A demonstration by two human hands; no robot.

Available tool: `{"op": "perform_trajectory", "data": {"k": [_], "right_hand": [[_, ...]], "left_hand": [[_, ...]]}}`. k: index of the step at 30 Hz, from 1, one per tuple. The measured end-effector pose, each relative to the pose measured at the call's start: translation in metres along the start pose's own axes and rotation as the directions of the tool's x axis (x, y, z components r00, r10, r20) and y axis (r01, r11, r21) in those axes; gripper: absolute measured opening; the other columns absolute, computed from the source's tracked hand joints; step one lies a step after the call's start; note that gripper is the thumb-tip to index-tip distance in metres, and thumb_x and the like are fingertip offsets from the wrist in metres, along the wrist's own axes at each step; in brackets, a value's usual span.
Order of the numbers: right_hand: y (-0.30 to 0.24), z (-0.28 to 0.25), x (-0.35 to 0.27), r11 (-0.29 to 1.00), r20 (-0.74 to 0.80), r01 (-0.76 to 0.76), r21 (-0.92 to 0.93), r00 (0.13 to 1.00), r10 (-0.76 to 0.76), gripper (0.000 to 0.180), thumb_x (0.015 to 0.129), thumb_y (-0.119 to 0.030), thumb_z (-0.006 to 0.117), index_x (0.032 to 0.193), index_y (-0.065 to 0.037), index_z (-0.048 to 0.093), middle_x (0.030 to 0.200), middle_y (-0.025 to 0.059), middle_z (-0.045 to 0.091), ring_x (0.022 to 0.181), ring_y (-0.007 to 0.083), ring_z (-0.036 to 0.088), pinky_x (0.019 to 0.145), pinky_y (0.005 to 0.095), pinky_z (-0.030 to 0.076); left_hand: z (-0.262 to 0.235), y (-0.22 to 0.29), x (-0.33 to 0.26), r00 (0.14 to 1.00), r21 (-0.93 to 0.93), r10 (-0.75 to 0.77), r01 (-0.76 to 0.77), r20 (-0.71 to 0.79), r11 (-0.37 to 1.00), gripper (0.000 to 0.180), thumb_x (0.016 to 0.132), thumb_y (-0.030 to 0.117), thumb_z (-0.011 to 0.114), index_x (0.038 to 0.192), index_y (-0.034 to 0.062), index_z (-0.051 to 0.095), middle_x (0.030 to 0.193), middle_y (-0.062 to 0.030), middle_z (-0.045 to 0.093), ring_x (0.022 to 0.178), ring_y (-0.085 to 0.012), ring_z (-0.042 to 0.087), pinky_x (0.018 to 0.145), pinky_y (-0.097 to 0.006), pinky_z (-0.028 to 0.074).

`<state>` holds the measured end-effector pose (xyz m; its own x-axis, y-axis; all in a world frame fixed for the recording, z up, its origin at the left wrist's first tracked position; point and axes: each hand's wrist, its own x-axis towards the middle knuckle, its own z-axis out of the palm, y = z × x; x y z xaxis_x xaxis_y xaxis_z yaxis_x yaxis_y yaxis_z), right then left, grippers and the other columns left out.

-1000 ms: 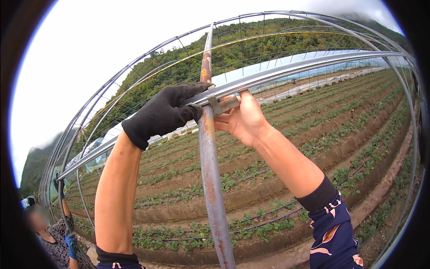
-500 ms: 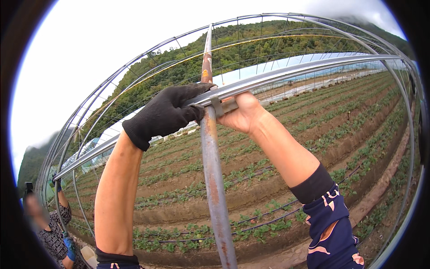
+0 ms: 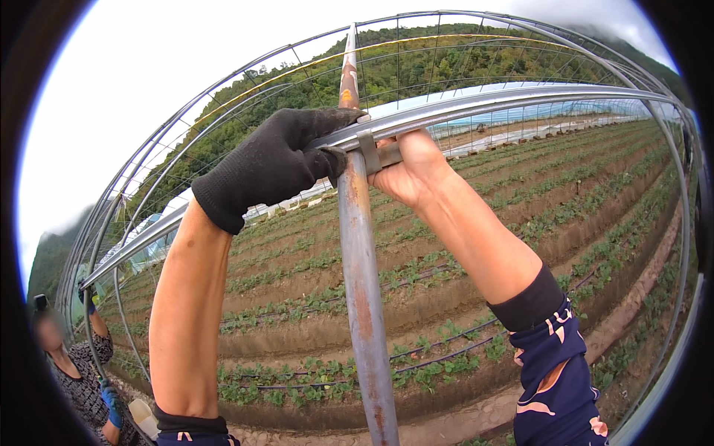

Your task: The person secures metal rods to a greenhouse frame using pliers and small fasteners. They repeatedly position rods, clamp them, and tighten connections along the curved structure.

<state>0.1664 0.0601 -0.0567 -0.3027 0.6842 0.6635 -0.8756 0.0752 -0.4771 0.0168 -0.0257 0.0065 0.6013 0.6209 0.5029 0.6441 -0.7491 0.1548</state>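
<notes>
A long silvery channel rail (image 3: 483, 105) crosses a rusty upright pipe (image 3: 361, 282) at about head height. In a black knit glove, my left hand (image 3: 275, 167) is closed round the rail just left of the pipe, thumb on top and fingers curled below. A metal clamp bracket (image 3: 369, 152) wraps the rail beside the pipe, its flat arm pointing right. My bare right hand (image 3: 413, 172) is closed on that bracket from below and behind; most of its fingertips are hidden by the rail and bracket.
Curved greenhouse hoops (image 3: 673, 193) and thin wires arch overhead and at both sides. Planted crop rows (image 3: 297, 327) with black drip hoses run below. At far left, a person in blue gloves (image 3: 111, 405) stands by the frame, one arm raised to the rail's end.
Both hands keep their holds on the rail and bracket. The view has shifted slightly, so the pipe's lower part and the hoops sit a little differently in the picture.
</notes>
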Motion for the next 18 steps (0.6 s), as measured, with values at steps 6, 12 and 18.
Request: {"op": "perform_trajectory", "data": {"k": [6, 12, 18], "right_hand": [[0.002, -0.001, -0.005, 0.997, -0.006, -0.056, -0.055, 0.998, 0.056, 0.036, 0.099, -0.028, 0.042, 0.12, -0.001, 0.053, 0.112, 0.0147, 0.06, 0.102, 0.026, 0.061, 0.09, 0.0448, 0.052], [-0.005, -0.022, 0.005, 0.972, 0.247, -0.222, 0.08, 0.949, 0.196, 0.044, 0.098, -0.049, 0.036, 0.109, -0.011, 0.055, 0.108, 0.0099, 0.06, 0.098, 0.0282, 0.06, 0.088, 0.0528, 0.047], [-0.015, -0.028, -0.012, 0.974, 0.206, -0.206, -0.096, 0.953, 0.222, 0.062, 0.098, -0.057, 0.029, 0.12, -0.004, 0.053, 0.117, 0.019, 0.056, 0.109, 0.034, 0.056, 0.094, 0.0552, 0.045]], "left_hand": [[-0.001, -0.001, -0.003, 0.998, -0.026, -0.066, 0.066, 0.017, 0.997, 0.056, 0.083, 0.011, 0.066, 0.137, 0.0065, 0.05, 0.094, 0.0019, 0.059, 0.067, -0.006, 0.043, 0.06, -0.022, 0.041], [0.002, 0.002, 0.001, 0.999, -0.127, -0.043, 0.045, 0.018, 0.991, 0.047, 0.084, 0.005, 0.061, 0.13, 0.0002, 0.054, 0.082, 0.0021, 0.061, 0.069, -0.004, 0.049, 0.063, -0.022, 0.045], [-0.002, 0.003, -0.005, 0.995, -0.045, -0.099, 0.099, 0.007, 0.994, 0.05, 0.082, 0.007, 0.064, 0.131, 0.0018, 0.053, 0.076, 0.0043, 0.057, 0.063, -0.0034, 0.044, 0.058, -0.021, 0.041]]}}
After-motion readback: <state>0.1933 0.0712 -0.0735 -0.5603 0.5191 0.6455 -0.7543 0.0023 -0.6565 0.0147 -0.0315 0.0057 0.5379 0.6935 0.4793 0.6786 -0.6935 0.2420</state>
